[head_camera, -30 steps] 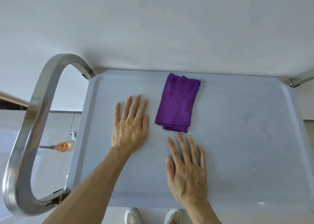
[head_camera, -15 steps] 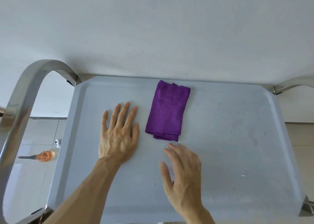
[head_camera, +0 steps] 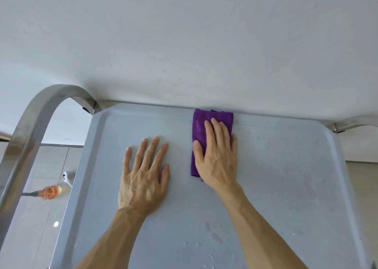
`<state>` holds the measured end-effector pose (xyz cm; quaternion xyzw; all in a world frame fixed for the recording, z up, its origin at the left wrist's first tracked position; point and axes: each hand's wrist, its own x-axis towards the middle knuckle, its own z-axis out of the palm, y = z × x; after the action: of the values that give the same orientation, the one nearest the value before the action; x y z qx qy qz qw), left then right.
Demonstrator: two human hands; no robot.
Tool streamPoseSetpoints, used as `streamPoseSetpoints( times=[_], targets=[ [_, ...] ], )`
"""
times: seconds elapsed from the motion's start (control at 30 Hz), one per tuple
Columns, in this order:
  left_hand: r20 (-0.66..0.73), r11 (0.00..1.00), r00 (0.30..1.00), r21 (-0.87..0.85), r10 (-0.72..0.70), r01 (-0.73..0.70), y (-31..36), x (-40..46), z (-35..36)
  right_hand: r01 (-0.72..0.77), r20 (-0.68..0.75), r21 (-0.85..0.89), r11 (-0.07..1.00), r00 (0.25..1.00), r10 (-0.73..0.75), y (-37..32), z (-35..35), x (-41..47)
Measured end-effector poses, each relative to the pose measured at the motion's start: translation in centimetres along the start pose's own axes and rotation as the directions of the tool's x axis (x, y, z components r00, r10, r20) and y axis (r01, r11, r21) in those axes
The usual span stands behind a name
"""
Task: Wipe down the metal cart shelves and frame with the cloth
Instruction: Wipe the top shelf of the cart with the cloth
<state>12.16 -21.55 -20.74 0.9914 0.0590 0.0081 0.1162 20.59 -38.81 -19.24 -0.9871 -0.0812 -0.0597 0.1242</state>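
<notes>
A folded purple cloth point(head_camera: 198, 125) lies on the cart's top shelf point(head_camera: 286, 187), its far end touching the wall. My right hand point(head_camera: 216, 154) lies flat on the cloth with straight fingers, covering most of it. Spread flat on the bare shelf just left of the cloth is my left hand point(head_camera: 143, 176), holding nothing. The curved steel frame handle point(head_camera: 26, 144) rises at the shelf's left end. A second frame piece point(head_camera: 347, 123) shows at the far right corner. Water drops sit on the shelf near its front.
A white wall point(head_camera: 184, 44) stands directly behind the cart. On the tiled floor to the left lies an orange object point(head_camera: 49, 192) with a small white thing beside it.
My right hand has moved forward off the bare shelf and onto the cloth. The cloth now lies against the wall. The view has tilted down and closer; my left hand stays flat.
</notes>
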Motion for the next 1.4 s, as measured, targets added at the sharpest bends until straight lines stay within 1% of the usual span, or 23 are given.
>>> streamPoseSetpoints(
  times=[0.1, 0.17, 0.23, 0.3, 0.4, 0.47, 0.53, 0.6, 0.63, 0.7, 0.77, 0.83, 0.9, 0.97, 1.0, 1.03, 1.07, 1.1, 1.17, 1.23, 1.3, 1.4],
  targets=[
    [0.002, 1.000, 1.000, -0.002, 0.000, 0.000, -0.1, -0.1, -0.1, 0.039, -0.071, -0.027, 0.999, 0.997, -0.041, 4.1, -1.4, 1.0],
    [0.007, 1.000, 1.000, 0.001, -0.001, 0.001, -0.1, 0.0, 0.0, -0.017, -0.116, -0.039, 0.999, 0.993, 0.013, 6.9, -2.2, 1.6],
    [0.001, 1.000, 1.000, 0.002, 0.004, -0.004, -0.1, 0.0, 0.1, -0.119, -0.149, 0.007, 0.993, 0.982, 0.119, 8.5, -2.5, 2.3],
    [-0.007, 1.000, 1.000, 0.004, 0.015, -0.015, -0.2, 0.0, 0.2, -0.194, -0.136, 0.026, 0.981, 0.971, 0.196, 8.0, -2.0, 3.0],
    [-0.020, 1.000, 1.000, 0.005, 0.019, -0.019, -0.2, 0.0, 0.3, -0.204, -0.053, -0.047, 0.978, 0.978, 0.201, 4.5, -0.7, 3.5],
    [-0.022, 1.000, 0.999, 0.007, 0.025, -0.025, -0.1, 0.0, 0.3, -0.134, -0.033, -0.047, 0.990, 0.991, 0.133, 1.7, 0.0, 3.1],
    [-0.029, 1.000, 0.999, 0.007, 0.026, -0.026, -0.1, 0.0, 0.3, 0.005, -0.010, -0.043, 0.999, 1.000, -0.006, -0.8, 0.7, 1.7],
    [-0.031, 1.000, 0.999, 0.003, 0.028, -0.028, -0.1, 0.0, 0.2, 0.164, 0.051, -0.027, 0.986, 0.985, -0.162, -2.1, 1.1, -0.7],
    [-0.027, 1.000, 0.999, 0.002, 0.021, -0.021, -0.2, -0.1, 0.2, 0.238, 0.082, -0.007, 0.971, 0.968, -0.236, -2.1, 1.1, -2.1],
    [-0.020, 1.000, 1.000, 0.001, 0.017, -0.017, -0.1, -0.1, 0.2, 0.331, 0.125, 0.029, 0.943, 0.935, -0.332, 0.3, 0.4, -4.2],
    [-0.023, 1.000, 1.000, 0.003, 0.013, -0.013, 0.0, 0.0, 0.2, 0.344, 0.122, 0.038, 0.938, 0.930, -0.346, 4.3, -0.8, -4.7],
    [-0.032, 1.000, 0.999, -0.001, 0.011, -0.011, 0.1, 0.0, 0.3, 0.257, 0.083, -0.002, 0.966, 0.963, -0.256, 8.0, -2.1, -3.6],
    [-0.038, 1.000, 0.999, 0.001, 0.012, -0.012, 0.0, -0.1, 0.4, 0.102, 0.060, -0.072, 0.992, 0.993, -0.098, 10.2, -2.8, -1.3],
    [-0.047, 1.000, 0.999, 0.003, 0.014, -0.014, -0.1, -0.1, 0.3, -0.086, 0.111, -0.128, 0.988, 0.989, 0.100, 9.8, -2.5, 0.8],
    [-0.048, 1.000, 0.999, 0.005, 0.014, -0.014, -0.1, -0.1, 0.3, -0.156, 0.122, -0.138, 0.978, 0.977, 0.173, 8.7, -1.9, 1.3],
    [-0.046, 1.000, 0.999, 0.008, 0.014, -0.013, -0.1, -0.2, 0.2, -0.190, 0.118, -0.137, 0.972, 0.971, 0.206, 7.2, -1.4, 1.4],
    [-0.043, 1.000, 0.999, 0.010, 0.013, -0.013, -0.1, -0.2, 0.1, -0.181, 0.115, -0.134, 0.974, 0.974, 0.197, 5.4, -0.9, 1.1],
    [-0.041, 1.000, 0.999, 0.011, 0.014, -0.013, 0.0, -0.2, 0.1, -0.136, 0.110, -0.125, 0.983, 0.983, 0.150, 3.5, -0.4, 0.3],
    [-0.028, 1.000, 0.999, 0.014, 0.015, -0.015, 0.1, -0.2, 0.1, -0.001, 0.116, -0.085, 0.996, 0.993, 0.011, -0.2, 0.1, -2.5],
    [-0.014, 1.000, 1.000, 0.006, 0.009, -0.009, 0.2, -0.2, 0.0, 0.114, 0.138, -0.040, 0.993, 0.985, -0.107, -2.2, 0.3, -6.1],
    [0.001, 1.000, 1.000, -0.001, -0.004, 0.004, 0.2, -0.2, 0.0, 0.209, 0.188, 0.008, 0.978, 0.960, -0.206, -1.7, -0.3, -9.4],
    [0.001, 1.000, 1.000, -0.012, -0.012, 0.012, 0.4, -0.2, 0.1, 0.343, 0.220, 0.071, 0.936, 0.910, -0.351, 2.7, -1.7, -11.4]
  ],
)
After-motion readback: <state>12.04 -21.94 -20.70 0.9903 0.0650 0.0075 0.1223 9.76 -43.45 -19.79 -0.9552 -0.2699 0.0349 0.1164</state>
